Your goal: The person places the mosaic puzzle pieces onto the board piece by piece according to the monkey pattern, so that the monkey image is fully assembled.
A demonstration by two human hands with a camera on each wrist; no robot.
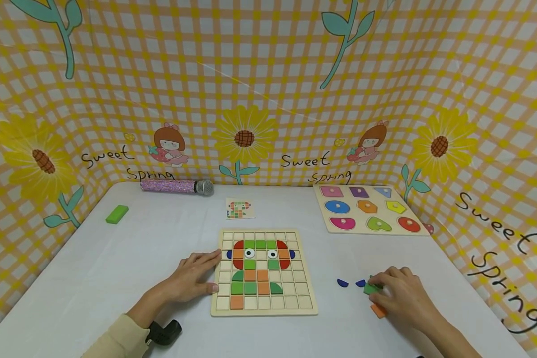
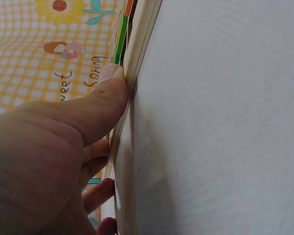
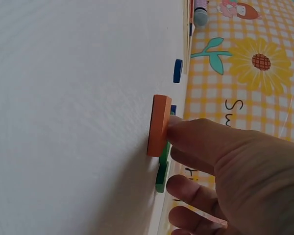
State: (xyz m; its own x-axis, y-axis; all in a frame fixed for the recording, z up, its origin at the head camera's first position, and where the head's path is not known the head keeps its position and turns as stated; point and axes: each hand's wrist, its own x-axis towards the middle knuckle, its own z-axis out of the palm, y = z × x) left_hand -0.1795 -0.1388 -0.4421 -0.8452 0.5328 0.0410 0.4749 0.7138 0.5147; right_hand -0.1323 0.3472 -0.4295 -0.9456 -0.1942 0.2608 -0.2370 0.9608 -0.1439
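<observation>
A wooden grid board point(image 1: 291, 301) lies in front of me, with coloured pieces and two eye pieces set in its cells. My left hand point(image 1: 185, 278) rests at its left side, thumb and fingertips against the edge with the fingers loosely extended. To the right of the board, my right hand point(image 1: 402, 296) pinches a green block point(image 1: 371, 289) between thumb and index finger. Close to that hand lie an orange block point(image 3: 159, 125), another green piece point(image 3: 161, 177) and two dark blue half-round pieces, the left one point(image 1: 342, 283) and the right one point(image 1: 360, 283).
A small pattern card point(image 1: 246, 209) lies behind the board. At the back right is a shape puzzle board point(image 1: 349, 194) with knobbed pieces. A glittery microphone point(image 1: 174, 187) lies at the back left, near a bright green block point(image 1: 117, 214). A patterned cloth wall point(image 1: 268, 89) surrounds the white table.
</observation>
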